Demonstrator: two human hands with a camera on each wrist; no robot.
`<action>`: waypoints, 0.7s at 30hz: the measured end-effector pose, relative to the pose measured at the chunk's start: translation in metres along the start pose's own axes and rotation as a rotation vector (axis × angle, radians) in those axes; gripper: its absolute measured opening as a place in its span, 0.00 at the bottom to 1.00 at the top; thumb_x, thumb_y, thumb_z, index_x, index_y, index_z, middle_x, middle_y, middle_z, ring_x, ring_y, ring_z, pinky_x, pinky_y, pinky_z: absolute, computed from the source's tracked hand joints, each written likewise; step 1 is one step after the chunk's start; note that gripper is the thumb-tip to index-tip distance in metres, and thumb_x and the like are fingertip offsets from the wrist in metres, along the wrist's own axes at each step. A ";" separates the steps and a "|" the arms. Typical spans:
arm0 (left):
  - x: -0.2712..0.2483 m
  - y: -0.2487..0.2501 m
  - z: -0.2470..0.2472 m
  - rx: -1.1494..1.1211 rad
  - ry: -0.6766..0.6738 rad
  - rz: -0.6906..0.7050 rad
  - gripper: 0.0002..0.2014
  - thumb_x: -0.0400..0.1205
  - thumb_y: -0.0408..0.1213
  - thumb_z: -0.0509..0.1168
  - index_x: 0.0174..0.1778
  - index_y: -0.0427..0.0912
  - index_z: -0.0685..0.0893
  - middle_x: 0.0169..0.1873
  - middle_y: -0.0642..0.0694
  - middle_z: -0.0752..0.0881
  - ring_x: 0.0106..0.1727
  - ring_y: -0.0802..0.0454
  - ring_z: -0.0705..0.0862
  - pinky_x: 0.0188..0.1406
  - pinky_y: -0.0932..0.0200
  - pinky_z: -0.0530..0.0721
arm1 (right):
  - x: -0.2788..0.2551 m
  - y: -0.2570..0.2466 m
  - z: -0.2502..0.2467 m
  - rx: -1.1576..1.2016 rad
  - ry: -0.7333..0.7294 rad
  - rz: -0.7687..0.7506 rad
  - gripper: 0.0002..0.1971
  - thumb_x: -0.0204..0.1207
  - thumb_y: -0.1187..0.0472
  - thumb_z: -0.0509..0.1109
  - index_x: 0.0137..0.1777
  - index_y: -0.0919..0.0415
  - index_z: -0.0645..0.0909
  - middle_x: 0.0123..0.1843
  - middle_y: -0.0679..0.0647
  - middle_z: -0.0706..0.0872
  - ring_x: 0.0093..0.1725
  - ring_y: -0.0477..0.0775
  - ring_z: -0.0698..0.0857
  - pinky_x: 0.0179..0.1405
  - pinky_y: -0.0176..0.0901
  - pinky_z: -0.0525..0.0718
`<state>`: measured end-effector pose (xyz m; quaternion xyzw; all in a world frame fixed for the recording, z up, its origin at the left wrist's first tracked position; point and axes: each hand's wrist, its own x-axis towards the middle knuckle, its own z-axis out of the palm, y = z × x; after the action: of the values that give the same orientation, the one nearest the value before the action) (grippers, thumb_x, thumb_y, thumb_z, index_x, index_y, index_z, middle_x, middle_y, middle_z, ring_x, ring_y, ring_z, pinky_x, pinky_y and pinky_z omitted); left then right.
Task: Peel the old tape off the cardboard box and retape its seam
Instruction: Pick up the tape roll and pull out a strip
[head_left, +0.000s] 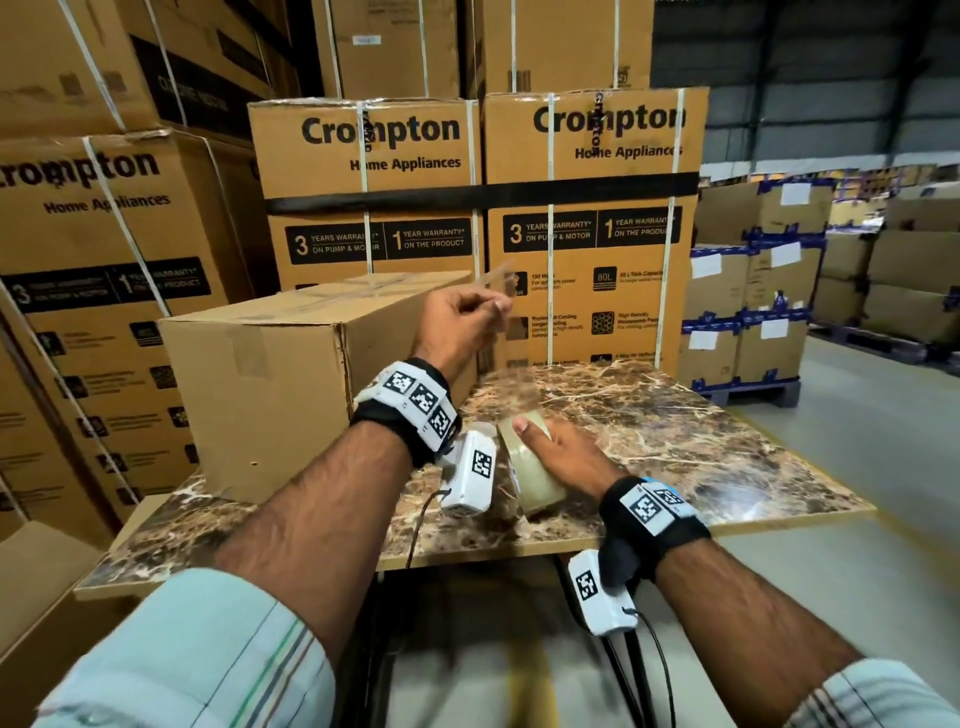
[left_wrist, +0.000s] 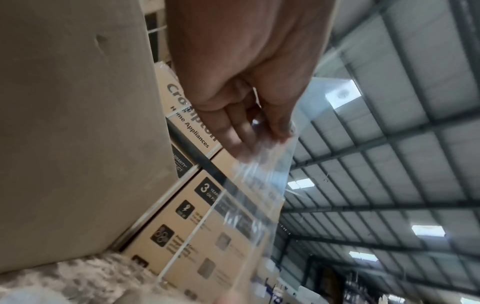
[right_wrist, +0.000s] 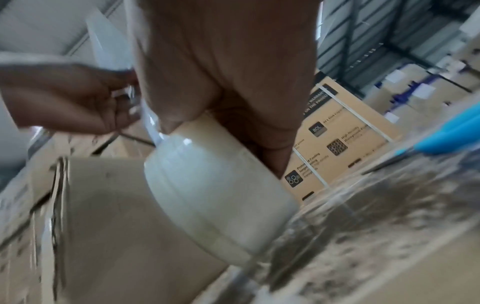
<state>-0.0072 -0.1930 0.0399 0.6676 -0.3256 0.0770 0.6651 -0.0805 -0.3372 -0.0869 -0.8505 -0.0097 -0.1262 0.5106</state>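
Left hand (head_left: 457, 325): raised at the box's right end, fingers and thumb pinching the free end of a clear strip (left_wrist: 259, 185) (blurred in the wrist view).
Right hand (head_left: 563, 452): low over the worktop (head_left: 675, 441), fingers curled round the tape roll (head_left: 530, 475), thumb on its upper rim.
Strip: runs from the roll toward the left hand, at about 11 o'clock from the roll.
Box (head_left: 270, 374): plain cardboard, on the worktop at about 10 o'clock from the roll, clear tape on its top.
Scissors (right_wrist: 441, 142): blue-handled, on the worktop (right wrist view only).
Behind: stacked printed cartons (head_left: 587, 218) at 12 o'clock.
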 end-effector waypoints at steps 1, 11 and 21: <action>0.000 -0.002 0.002 -0.018 0.015 -0.012 0.06 0.81 0.32 0.67 0.49 0.34 0.86 0.50 0.38 0.89 0.44 0.51 0.88 0.36 0.63 0.87 | 0.000 0.000 0.000 0.034 -0.025 0.014 0.39 0.74 0.29 0.58 0.57 0.69 0.81 0.51 0.72 0.90 0.49 0.71 0.90 0.54 0.68 0.88; 0.001 -0.006 0.007 -0.114 0.036 -0.076 0.11 0.82 0.32 0.67 0.57 0.30 0.85 0.48 0.40 0.89 0.37 0.57 0.89 0.39 0.60 0.89 | 0.005 0.022 -0.010 0.264 -0.216 0.121 0.39 0.68 0.56 0.82 0.76 0.58 0.67 0.63 0.64 0.88 0.61 0.64 0.88 0.63 0.65 0.85; 0.008 0.010 0.020 -0.087 -0.035 -0.022 0.04 0.82 0.30 0.67 0.47 0.35 0.86 0.46 0.44 0.88 0.36 0.58 0.88 0.31 0.64 0.86 | 0.012 0.015 -0.002 0.310 0.009 0.186 0.20 0.82 0.58 0.69 0.69 0.69 0.76 0.49 0.57 0.91 0.40 0.49 0.91 0.36 0.42 0.90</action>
<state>-0.0130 -0.2135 0.0503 0.6426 -0.3329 0.0438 0.6887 -0.0673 -0.3478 -0.0960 -0.7581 0.0517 -0.0791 0.6452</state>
